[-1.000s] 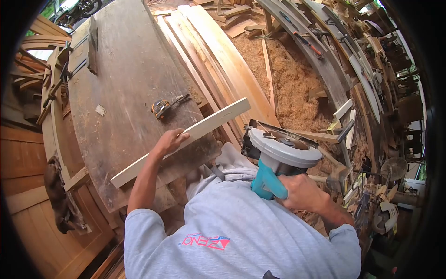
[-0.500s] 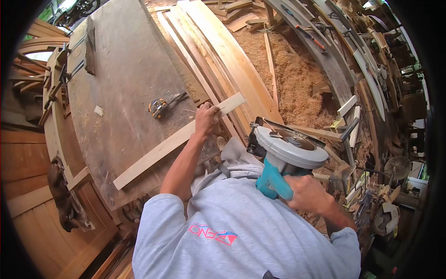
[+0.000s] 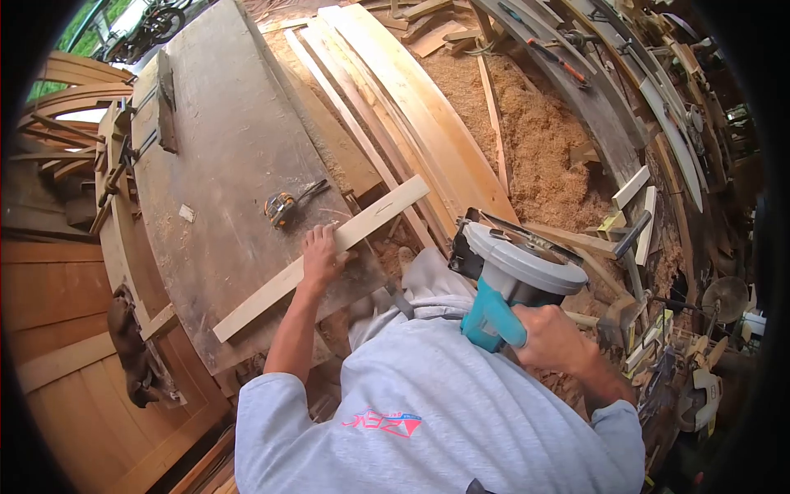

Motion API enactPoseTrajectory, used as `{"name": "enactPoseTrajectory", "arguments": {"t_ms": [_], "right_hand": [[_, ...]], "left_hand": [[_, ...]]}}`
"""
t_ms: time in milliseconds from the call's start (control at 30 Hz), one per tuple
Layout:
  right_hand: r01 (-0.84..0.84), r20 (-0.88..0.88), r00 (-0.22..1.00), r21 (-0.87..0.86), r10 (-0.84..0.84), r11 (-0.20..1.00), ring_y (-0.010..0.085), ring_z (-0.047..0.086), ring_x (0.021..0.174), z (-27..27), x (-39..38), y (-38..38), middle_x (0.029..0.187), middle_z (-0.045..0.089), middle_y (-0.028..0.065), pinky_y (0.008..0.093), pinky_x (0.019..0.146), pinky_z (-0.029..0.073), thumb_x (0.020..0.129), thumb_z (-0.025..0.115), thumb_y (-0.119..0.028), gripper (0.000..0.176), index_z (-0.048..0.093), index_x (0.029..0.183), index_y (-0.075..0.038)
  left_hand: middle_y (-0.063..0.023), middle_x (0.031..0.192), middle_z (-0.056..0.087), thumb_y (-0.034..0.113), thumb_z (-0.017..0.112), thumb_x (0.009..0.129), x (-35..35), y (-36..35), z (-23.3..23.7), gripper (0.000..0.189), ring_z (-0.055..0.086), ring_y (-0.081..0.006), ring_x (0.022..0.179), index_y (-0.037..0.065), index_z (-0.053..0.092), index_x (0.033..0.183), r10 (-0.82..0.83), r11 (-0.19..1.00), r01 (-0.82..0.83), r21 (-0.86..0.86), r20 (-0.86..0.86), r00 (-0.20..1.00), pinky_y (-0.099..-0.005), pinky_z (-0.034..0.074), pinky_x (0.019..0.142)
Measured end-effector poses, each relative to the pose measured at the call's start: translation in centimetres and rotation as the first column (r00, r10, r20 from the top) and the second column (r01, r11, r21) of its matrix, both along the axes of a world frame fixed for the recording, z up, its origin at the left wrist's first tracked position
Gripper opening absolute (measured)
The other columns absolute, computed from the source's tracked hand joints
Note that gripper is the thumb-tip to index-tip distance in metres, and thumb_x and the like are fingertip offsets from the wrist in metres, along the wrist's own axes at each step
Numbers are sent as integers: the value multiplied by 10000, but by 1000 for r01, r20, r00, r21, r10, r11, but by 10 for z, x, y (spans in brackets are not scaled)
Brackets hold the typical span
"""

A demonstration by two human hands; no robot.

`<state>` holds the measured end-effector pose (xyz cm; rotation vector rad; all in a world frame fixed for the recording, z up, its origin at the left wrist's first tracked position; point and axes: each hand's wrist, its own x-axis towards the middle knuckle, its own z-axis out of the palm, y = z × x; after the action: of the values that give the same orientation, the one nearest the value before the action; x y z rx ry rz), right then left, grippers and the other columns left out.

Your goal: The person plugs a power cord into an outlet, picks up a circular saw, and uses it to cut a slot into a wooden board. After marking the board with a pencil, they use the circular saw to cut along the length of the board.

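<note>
Seems to steady the pale board point(image 3: 383, 212) aslant on the surface point(image 3: 222, 181) with a curled left hand point(image 3: 322, 260), grips the circular saw point(image 3: 492, 311) in the right hand point(image 3: 553, 337), and needs firm control for any shift.

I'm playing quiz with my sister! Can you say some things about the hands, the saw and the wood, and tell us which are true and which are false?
1. The left hand is on the board. True.
2. The right hand holds the tape measure. False: it holds the saw, and the tape measure lies on the table.
3. The board sticks out past the table's edge. True.
4. The saw is touching the board. False: there is a gap between them.
5. The saw's handle is red. False: it is blue-green.
6. The shirt is grey. True.
</note>
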<state>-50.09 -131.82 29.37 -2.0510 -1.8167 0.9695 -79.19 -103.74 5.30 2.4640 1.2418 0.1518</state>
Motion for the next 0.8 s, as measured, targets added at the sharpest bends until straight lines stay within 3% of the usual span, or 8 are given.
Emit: {"name": "enactPoseTrajectory", "arguments": {"t_ms": [200,267,333,433,467,533,633,800], "right_hand": [[-51,-11,999,7,51,999,417,657,681,-4,11,8,749,643,186,469,619,556,734,686,-87,154,597,842,-24],[-78,-33,996,19,79,997,416,657,682,-7,11,13,752,644,187,471,622,554,733,690,-91,159,600,848,-26],[-55,-24,998,11,56,998,414,658,695,-11,10,19,762,643,192,474,621,548,735,702,-100,176,614,868,-26],[-66,-48,996,70,70,995,426,653,685,-11,4,37,746,633,204,477,613,540,738,687,-101,146,619,835,-15],[-30,-68,997,94,37,995,440,644,655,-13,-1,43,709,622,207,487,602,536,735,663,-89,116,603,791,-8],[-50,-62,996,114,58,992,436,653,681,-22,-8,55,756,646,220,472,626,543,726,674,-93,124,630,804,-8],[1,-132,991,36,4,999,420,677,744,-9,-31,87,812,681,242,432,704,560,729,693,-106,209,696,903,9],[-178,-139,973,41,182,983,399,697,750,-4,-78,152,812,689,242,407,684,556,745,713,-98,206,695,909,25]], "left_hand": [[-201,1089,610,302,802,810,-22,25,28,592,576,-351,1054,-32,581,1246,-12,999,18,-34,175,985,-425,462,947],[-177,1059,666,327,770,873,-36,40,92,595,620,-288,1027,-43,571,1295,184,867,-15,-498,291,939,-375,478,919],[-133,1036,695,408,731,922,-70,53,111,617,636,-234,990,-36,575,1321,235,863,5,-505,409,882,-341,491,881],[-124,1032,683,541,649,946,-114,65,168,681,656,-194,942,-23,574,1320,386,671,216,-710,582,716,-342,528,823],[-124,1032,683,541,649,946,-129,63,178,681,656,-194,942,-23,574,1320,388,700,186,-690,586,712,-342,528,823],[-167,1018,685,526,555,1001,-159,50,191,621,683,-227,890,-40,582,1255,484,601,393,-696,708,514,-368,564,777],[-219,979,680,545,480,1024,-197,19,195,611,696,-306,801,-38,602,1164,656,599,318,-734,679,331,-400,573,705],[-215,976,675,484,400,1071,-256,-38,194,569,696,-279,794,-42,588,1183,746,614,249,-749,654,126,-414,595,710]]}}
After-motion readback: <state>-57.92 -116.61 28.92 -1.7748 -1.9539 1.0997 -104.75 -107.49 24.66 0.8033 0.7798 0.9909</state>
